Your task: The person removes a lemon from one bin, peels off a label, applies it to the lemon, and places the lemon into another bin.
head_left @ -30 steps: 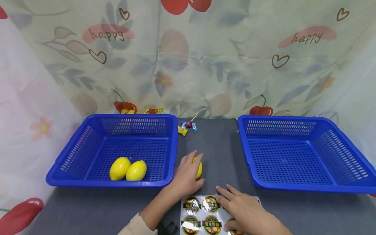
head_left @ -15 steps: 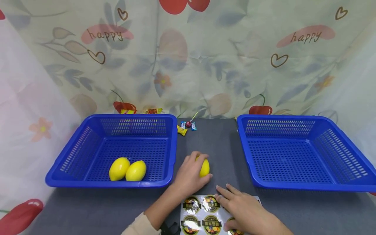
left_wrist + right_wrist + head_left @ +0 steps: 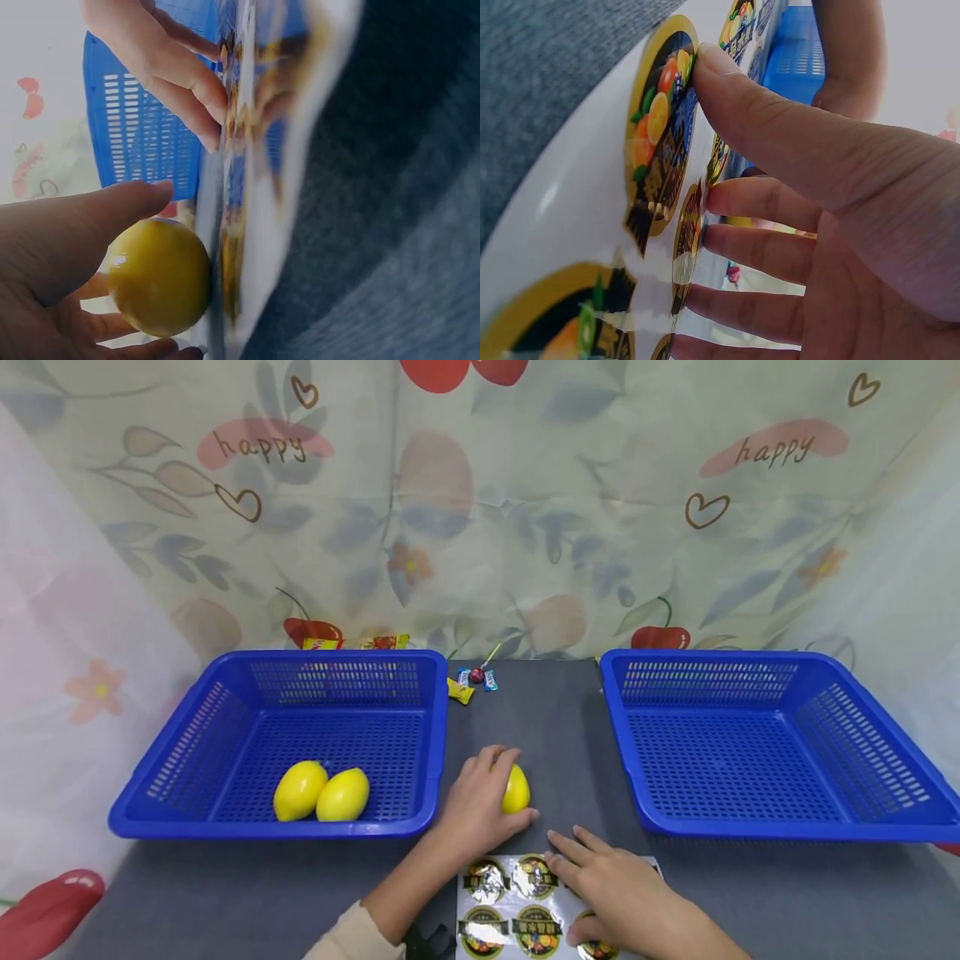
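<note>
Left hand: your grip cups the lemon, steadying it on the bench mid-front.
Right hand: relaxed fingers pin the sticker sheet flat at the bench's front edge.

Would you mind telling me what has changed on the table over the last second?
The left hand, gripping the lemon throughout, slid it slightly right and toward the sticker sheet. The right hand stayed resting on the sheet, thumb at a sticker's edge. The two lemons in the left basket and the right basket kept their places.
</note>
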Tool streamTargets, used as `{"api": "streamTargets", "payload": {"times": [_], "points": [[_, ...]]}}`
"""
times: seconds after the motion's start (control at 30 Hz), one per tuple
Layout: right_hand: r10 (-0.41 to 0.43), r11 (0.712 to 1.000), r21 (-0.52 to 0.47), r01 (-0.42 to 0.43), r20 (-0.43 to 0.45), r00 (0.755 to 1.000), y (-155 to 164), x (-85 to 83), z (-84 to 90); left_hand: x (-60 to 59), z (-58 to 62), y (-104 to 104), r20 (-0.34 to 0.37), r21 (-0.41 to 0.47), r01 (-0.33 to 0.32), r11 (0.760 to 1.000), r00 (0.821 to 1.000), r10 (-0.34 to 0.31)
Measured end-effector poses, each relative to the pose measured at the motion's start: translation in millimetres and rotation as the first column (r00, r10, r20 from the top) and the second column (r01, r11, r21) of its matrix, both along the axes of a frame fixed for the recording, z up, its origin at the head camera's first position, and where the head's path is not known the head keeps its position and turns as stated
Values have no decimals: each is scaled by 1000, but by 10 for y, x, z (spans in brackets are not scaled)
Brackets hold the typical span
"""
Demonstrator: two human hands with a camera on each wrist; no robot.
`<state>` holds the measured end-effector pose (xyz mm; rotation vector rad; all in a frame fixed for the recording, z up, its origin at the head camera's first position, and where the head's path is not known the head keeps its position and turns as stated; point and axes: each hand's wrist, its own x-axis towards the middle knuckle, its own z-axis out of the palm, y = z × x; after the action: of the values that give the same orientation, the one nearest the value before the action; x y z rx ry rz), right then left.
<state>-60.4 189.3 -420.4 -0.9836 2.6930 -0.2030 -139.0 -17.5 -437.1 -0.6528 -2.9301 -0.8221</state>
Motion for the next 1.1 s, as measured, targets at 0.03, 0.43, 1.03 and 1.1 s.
{"api": "streamTargets", "payload": {"times": [0.03,0.43,1.03,1.1], "points": [[-1,1000,-1,1,3,1000,0,2,-3,12,4,-7,1,0,2,1000,1000,-2],[-13,1000,-14,13,-15,1000,33,23,-22,597,38,-313,-89,-63,91,994,991,-96],[1,1000,-19,-1,12,1000,24,-29,24,532,-46,-547,34,24,224,974,974,-225],[15,1000,-17,-15,14,1000,14,-68,48,519,-34,-557,55,65,242,968,968,-246]]}}
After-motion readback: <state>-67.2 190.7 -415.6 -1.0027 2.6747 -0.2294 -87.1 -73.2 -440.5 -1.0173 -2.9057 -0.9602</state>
